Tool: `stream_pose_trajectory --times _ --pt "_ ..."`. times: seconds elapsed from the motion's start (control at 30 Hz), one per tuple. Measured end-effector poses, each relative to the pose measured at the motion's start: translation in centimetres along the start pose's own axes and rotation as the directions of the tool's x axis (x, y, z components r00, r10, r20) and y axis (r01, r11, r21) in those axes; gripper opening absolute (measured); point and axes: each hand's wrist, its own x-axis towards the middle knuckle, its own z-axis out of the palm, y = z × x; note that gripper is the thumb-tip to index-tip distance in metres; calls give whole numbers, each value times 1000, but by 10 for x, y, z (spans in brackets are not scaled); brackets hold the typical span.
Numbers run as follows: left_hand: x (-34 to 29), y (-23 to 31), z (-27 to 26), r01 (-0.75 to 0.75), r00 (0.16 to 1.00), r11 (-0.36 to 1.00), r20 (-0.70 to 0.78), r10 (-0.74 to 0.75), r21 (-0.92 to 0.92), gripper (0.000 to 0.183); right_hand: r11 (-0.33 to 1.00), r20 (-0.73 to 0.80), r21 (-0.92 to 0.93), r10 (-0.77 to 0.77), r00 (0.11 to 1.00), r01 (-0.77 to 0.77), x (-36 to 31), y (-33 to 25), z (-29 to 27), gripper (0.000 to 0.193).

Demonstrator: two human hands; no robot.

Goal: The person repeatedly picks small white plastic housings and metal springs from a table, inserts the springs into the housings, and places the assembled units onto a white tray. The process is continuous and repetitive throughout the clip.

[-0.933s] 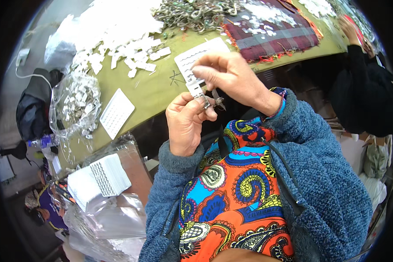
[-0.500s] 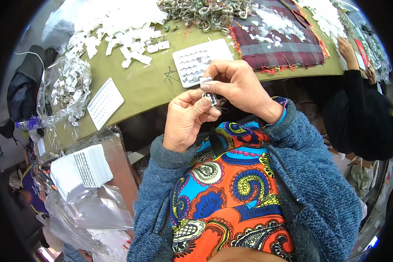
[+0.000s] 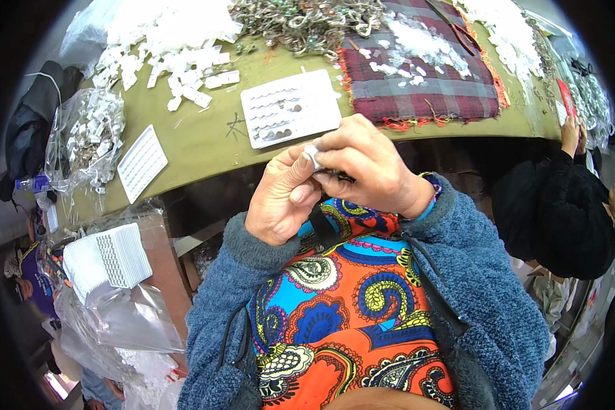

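Observation:
In front of my chest, both hands meet over a small white piece (image 3: 313, 157), too covered to tell its kind. My left hand (image 3: 279, 198) pinches it between thumb and curled fingers. From the other side, my right hand (image 3: 374, 167) is closed on it with bent fingers. Something small and dark shows beneath the right fingers, mostly hidden. Just beyond my hands, on the green cloth, lies a white tray (image 3: 324, 109) with rows of scalloped slots. A few small dark round pieces (image 3: 281, 132) sit in its slots.
White tags (image 3: 198, 92) and tangled metal chains (image 3: 301, 24) lie farther back, beside a plaid cloth (image 3: 424, 96) with clear bits. Left are another slotted tray (image 3: 142, 164), a filled plastic bag (image 3: 92, 137) and stacked white cards (image 3: 109, 263). A co-worker's dark sleeve (image 3: 560, 184) is at right.
My fingers have closed further over the small piece, hiding the shiny part that showed below it. The view has shifted, so the table things appear farther left. The co-worker's hands have come lower.

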Motion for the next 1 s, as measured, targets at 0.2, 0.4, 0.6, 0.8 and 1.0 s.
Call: stream_pose_trajectory --times 0.2,0.4,0.6,0.8,1.0 --pt "23 -19 9 106 991 994 -82 -107 -15 25 995 -179 -81 -66 982 52 -24 21 -10 24" --pt "31 -24 21 198 962 977 -174 -209 -79 23 1000 -148 -10 -14 989 13 -39 29 -25 31" --pt "39 -38 31 200 960 980 -201 -195 5 20 999 -179 -41 -40 983 33 -49 28 -43 30" --pt "34 -46 30 127 986 992 -110 -124 15 18 984 -143 140 131 981 -111 -48 28 -64 24" --pt "25 -51 23 35 998 996 -47 -31 87 22 820 -78 -76 563 823 -568 -19 79 -88 8"
